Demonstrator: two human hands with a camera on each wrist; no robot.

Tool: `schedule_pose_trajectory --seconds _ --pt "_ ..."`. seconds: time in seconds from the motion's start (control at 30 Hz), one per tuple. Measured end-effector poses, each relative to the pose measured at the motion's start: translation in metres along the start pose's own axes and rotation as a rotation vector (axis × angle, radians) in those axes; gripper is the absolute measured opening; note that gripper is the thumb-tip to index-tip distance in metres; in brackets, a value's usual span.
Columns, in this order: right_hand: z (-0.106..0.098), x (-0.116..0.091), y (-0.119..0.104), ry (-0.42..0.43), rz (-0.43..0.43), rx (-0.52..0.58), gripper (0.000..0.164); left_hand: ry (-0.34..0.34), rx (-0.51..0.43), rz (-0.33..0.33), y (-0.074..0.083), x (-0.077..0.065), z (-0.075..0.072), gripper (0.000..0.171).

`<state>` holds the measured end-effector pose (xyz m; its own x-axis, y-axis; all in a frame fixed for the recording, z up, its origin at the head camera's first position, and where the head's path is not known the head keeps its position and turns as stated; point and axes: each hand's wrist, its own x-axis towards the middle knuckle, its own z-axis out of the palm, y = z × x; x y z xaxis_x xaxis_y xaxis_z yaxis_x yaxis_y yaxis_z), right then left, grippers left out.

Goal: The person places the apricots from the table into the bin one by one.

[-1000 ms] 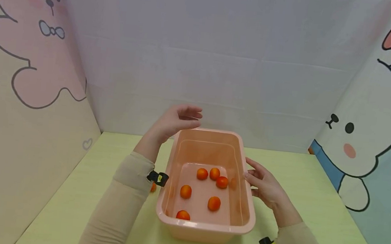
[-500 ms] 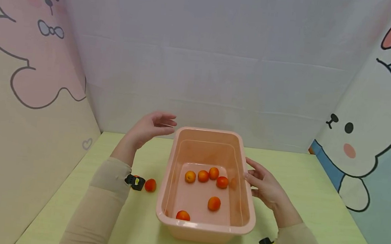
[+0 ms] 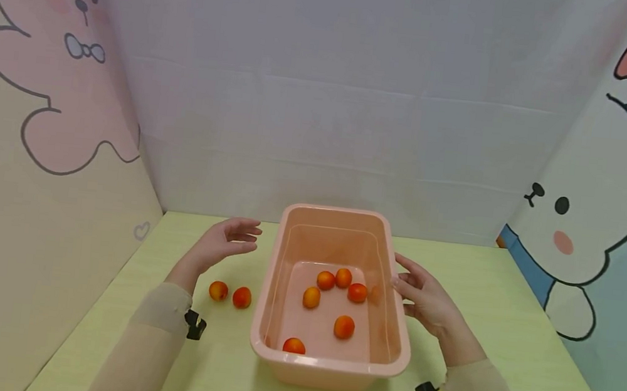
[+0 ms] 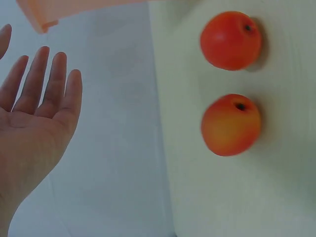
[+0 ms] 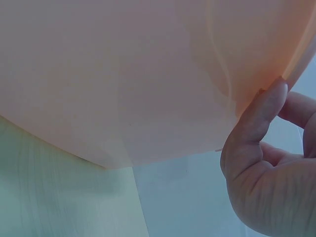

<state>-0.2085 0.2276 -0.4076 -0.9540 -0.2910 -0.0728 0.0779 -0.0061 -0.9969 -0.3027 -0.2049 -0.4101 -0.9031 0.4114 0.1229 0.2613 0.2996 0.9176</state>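
Note:
A peach-coloured plastic tub (image 3: 325,364) stands on the table with several small red-orange apples inside, one of them a yellower apple (image 3: 312,297). My right hand (image 3: 429,300) holds the tub's right rim, thumb and fingers against it; the right wrist view shows the thumb (image 5: 266,106) on the tub wall. Left of the tub, my left hand (image 3: 224,243) hovers with its fingers extended and nothing in it. Two apples lie on the table close by: a red apple (image 3: 242,297) and a yellow-red apple (image 4: 230,125). Their stem hollows show in the left wrist view.
The pale green table (image 3: 469,286) meets a whitish back sheet (image 3: 326,127). Side panels printed with cartoon animals flank it on the left (image 3: 73,103) and right (image 3: 564,245). A dark wrist camera (image 3: 194,325) sits on my left sleeve.
My left hand has moved left and down from above the tub's far left corner. A yellowish apple in the tub has rolled; the two table apples are now uncovered. My right hand stays put.

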Motion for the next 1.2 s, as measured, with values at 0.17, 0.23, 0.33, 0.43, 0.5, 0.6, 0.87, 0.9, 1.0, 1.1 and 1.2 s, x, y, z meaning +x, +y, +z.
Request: schedule_pose_trajectory --seconds 0.17,0.23,0.33,0.43,0.5,0.6,0.87,0.9,1.0,1.1,1.2 --pt "-0.001 0.000 0.000 -0.010 -0.009 -0.007 0.069 -0.028 0.031 -0.003 -0.031 -0.015 -0.001 0.057" --pt "-0.001 0.000 0.000 -0.007 -0.009 -0.009 0.069 -0.042 0.048 -0.005 -0.041 -0.020 -0.002 0.058" --pt "0.000 0.000 0.000 -0.006 -0.008 -0.006 0.068 -0.059 0.073 -0.010 -0.054 -0.028 -0.004 0.058" --pt "0.000 0.000 -0.001 -0.003 -0.005 -0.010 0.068 -0.072 0.096 -0.020 -0.063 -0.036 -0.006 0.058" --pt "0.001 0.000 -0.001 0.000 -0.001 -0.015 0.069 -0.079 0.118 -0.032 -0.069 -0.040 -0.007 0.058" --pt "0.001 0.000 -0.001 0.007 0.004 -0.024 0.069 -0.090 0.141 -0.043 -0.077 -0.046 -0.010 0.060" --pt "0.001 -0.001 -0.001 0.014 0.007 -0.029 0.069 -0.083 0.137 -0.104 -0.093 -0.055 -0.014 0.066" --pt "0.001 -0.001 -0.001 0.012 0.005 -0.028 0.069 -0.079 0.129 -0.115 -0.094 -0.056 -0.014 0.066" --pt "0.001 -0.001 -0.001 0.008 0.000 -0.023 0.069 -0.080 0.127 -0.117 -0.097 -0.057 -0.014 0.065" --pt "0.001 -0.001 -0.001 0.002 -0.003 -0.018 0.068 -0.081 0.132 -0.113 -0.097 -0.058 -0.015 0.062" --pt "0.000 -0.001 -0.001 -0.001 -0.002 -0.017 0.068 -0.079 0.142 -0.113 -0.099 -0.058 -0.015 0.060"
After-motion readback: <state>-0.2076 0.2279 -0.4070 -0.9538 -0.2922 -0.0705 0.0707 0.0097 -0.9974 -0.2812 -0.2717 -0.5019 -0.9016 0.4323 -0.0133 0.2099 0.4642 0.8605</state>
